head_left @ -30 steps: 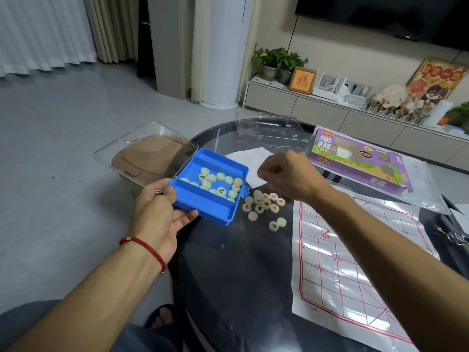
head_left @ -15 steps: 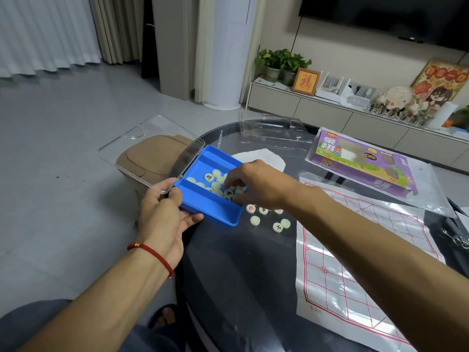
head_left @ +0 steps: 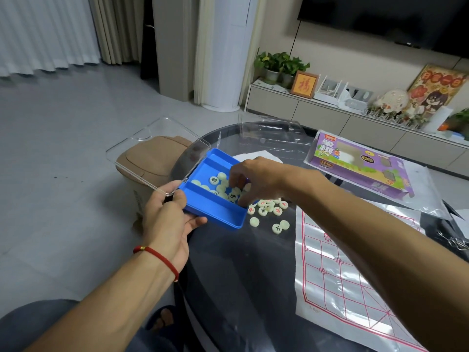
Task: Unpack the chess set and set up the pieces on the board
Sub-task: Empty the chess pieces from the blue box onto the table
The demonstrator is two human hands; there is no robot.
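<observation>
A blue plastic case with a clear hinged lid hangs at the left edge of a dark round glass table. My left hand grips its near-left corner, thumb on top. Several pale round chess pieces lie inside it. My right hand reaches into the case, its curled fingertips down among the pieces; I cannot see whether they hold one. A heap of pieces lies on the glass just right of the case. The paper board with red lines is spread at the right.
A purple game box on a plastic bag lies at the far right. Clear plastic packaging and a white paper sit behind the case. A brown bin stands on the floor left of the table. Metal rings lie at the right edge.
My right hand went from above the heap on the glass into the blue case. The left hand keeps its grip on the case.
</observation>
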